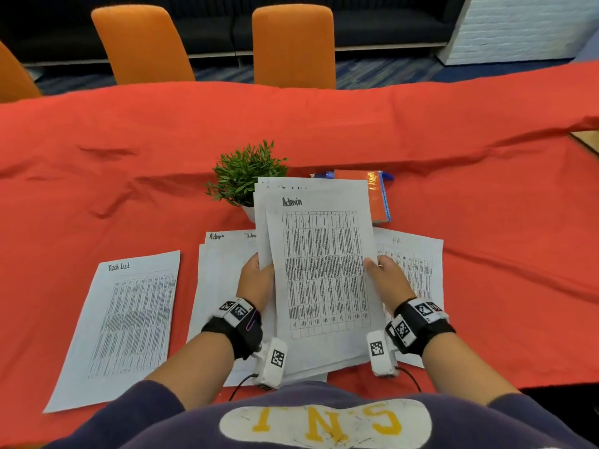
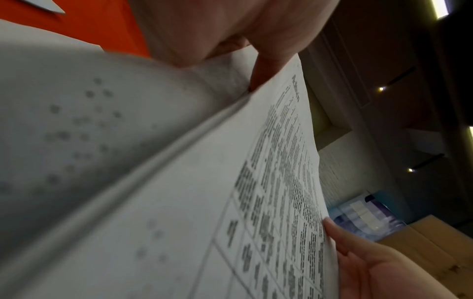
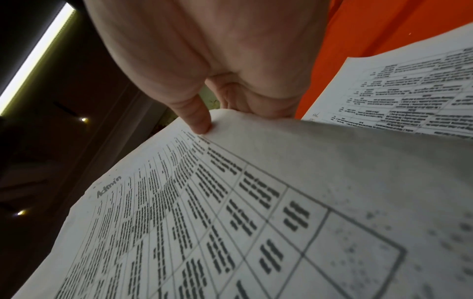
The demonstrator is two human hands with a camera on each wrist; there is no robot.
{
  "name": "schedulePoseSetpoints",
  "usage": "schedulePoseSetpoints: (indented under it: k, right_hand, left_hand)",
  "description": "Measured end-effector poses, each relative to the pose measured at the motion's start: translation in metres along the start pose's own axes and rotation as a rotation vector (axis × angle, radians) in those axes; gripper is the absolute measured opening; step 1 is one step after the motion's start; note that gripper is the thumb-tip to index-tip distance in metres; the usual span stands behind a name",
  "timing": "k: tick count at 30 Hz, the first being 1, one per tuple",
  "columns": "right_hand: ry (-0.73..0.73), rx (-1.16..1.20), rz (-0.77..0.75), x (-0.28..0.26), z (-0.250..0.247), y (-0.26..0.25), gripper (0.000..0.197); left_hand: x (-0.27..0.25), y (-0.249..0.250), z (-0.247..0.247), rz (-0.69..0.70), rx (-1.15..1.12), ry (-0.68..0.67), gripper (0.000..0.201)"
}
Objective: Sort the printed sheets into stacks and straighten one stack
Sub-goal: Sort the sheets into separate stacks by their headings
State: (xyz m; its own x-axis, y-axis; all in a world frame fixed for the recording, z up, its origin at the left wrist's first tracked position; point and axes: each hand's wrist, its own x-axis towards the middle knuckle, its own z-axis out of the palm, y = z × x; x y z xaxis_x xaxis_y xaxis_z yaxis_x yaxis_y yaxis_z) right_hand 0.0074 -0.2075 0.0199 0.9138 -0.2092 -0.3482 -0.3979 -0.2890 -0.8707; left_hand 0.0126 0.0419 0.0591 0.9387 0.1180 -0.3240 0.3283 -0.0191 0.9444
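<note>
I hold a bundle of printed sheets [image 1: 321, 270] tilted up above the table, its top page headed "Admin". My left hand [image 1: 257, 280] grips the bundle's left edge, thumb on the front [image 2: 266, 68]. My right hand [image 1: 385, 277] pinches the right edge of the front sheet [image 3: 230, 202], thumb on top [image 3: 197, 119]. On the red cloth lie a "Task List" sheet [image 1: 129, 319] at the left, an "Admin" pile [image 1: 220, 273] in the middle under the bundle, and an "HR" sheet [image 1: 418, 264] at the right.
A small potted plant [image 1: 246, 176] stands just behind the papers. An orange notebook [image 1: 376, 196] with a blue pen lies to its right. Orange chairs [image 1: 291, 43] stand at the table's far side. The red tablecloth [image 1: 97, 157] is wrinkled.
</note>
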Motion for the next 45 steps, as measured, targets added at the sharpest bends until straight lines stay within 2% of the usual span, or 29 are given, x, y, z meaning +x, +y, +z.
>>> schedulePoseSetpoints:
  k: [2, 3, 5, 7, 8, 9, 10, 12, 16, 18, 22, 24, 27, 28, 30, 34, 37, 40, 45]
  right_hand:
    - [-0.029, 0.070, 0.037, 0.000, 0.003, -0.001, 0.029]
    - [-0.047, 0.121, 0.054, 0.000, 0.003, -0.002, 0.037]
    - [-0.079, 0.179, 0.067, 0.002, 0.004, -0.001, 0.050]
    - [-0.105, 0.106, 0.034, 0.004, 0.003, 0.000, 0.041]
    - [-0.109, 0.060, 0.016, 0.002, 0.003, -0.001, 0.034]
    - [-0.119, 0.037, -0.003, 0.002, 0.003, -0.003, 0.029]
    - [-0.116, 0.032, -0.007, 0.001, 0.002, -0.002, 0.027]
    - [-0.116, 0.004, -0.013, 0.000, -0.003, 0.000, 0.027]
    - [-0.083, -0.050, 0.003, 0.005, -0.017, 0.011, 0.019]
    - [-0.056, -0.058, 0.023, 0.008, -0.029, 0.019, 0.023]
    - [-0.003, 0.006, 0.087, 0.019, -0.055, 0.044, 0.025]
    - [0.031, 0.049, 0.128, 0.023, -0.066, 0.055, 0.024]
    - [0.061, 0.109, 0.185, 0.025, -0.074, 0.064, 0.028]
    - [0.061, 0.126, 0.194, 0.026, -0.076, 0.067, 0.032]
    - [0.065, 0.125, 0.196, 0.027, -0.078, 0.072, 0.037]
    - [0.061, 0.107, 0.189, 0.029, -0.081, 0.076, 0.036]
    - [0.062, 0.111, 0.198, 0.030, -0.080, 0.075, 0.034]
    - [0.068, 0.119, 0.204, 0.030, -0.078, 0.073, 0.036]
    - [0.051, 0.108, 0.187, 0.030, -0.072, 0.068, 0.033]
  left_hand:
    - [0.002, -0.004, 0.001, -0.024, -0.004, 0.001, 0.017]
    - [0.003, -0.006, 0.001, -0.037, 0.009, 0.015, 0.024]
    - [0.005, -0.010, 0.001, -0.069, 0.034, 0.033, 0.055]
    - [0.006, -0.015, 0.003, -0.091, 0.073, 0.041, 0.083]
    - [0.002, -0.014, 0.007, -0.067, 0.117, 0.042, 0.080]
    - [-0.001, -0.012, 0.010, -0.024, 0.173, 0.045, 0.064]
    - [-0.004, -0.012, 0.014, 0.021, 0.222, 0.023, 0.048]
    - [-0.009, -0.010, 0.020, 0.061, 0.257, -0.018, 0.036]
    - [0.002, -0.031, 0.024, -0.010, 0.295, -0.047, 0.024]
    - [0.011, -0.049, 0.019, -0.072, 0.382, -0.050, 0.016]
    - [0.027, -0.083, 0.002, -0.188, 0.578, 0.027, 0.009]
    - [0.034, -0.093, -0.004, -0.270, 0.704, 0.094, 0.029]
    - [0.039, -0.101, -0.004, -0.413, 0.961, 0.126, 0.081]
    - [0.040, -0.103, -0.003, -0.426, 1.000, 0.137, 0.091]
    - [0.042, -0.108, 0.001, -0.408, 0.992, 0.168, 0.097]
    - [0.041, -0.114, -0.001, -0.347, 0.834, 0.176, 0.094]
    - [0.036, -0.111, -0.003, -0.290, 0.718, 0.166, 0.073]
    - [0.029, -0.108, -0.002, -0.175, 0.766, 0.160, 0.049]
    - [0.020, -0.100, 0.001, -0.041, 0.919, 0.117, 0.038]
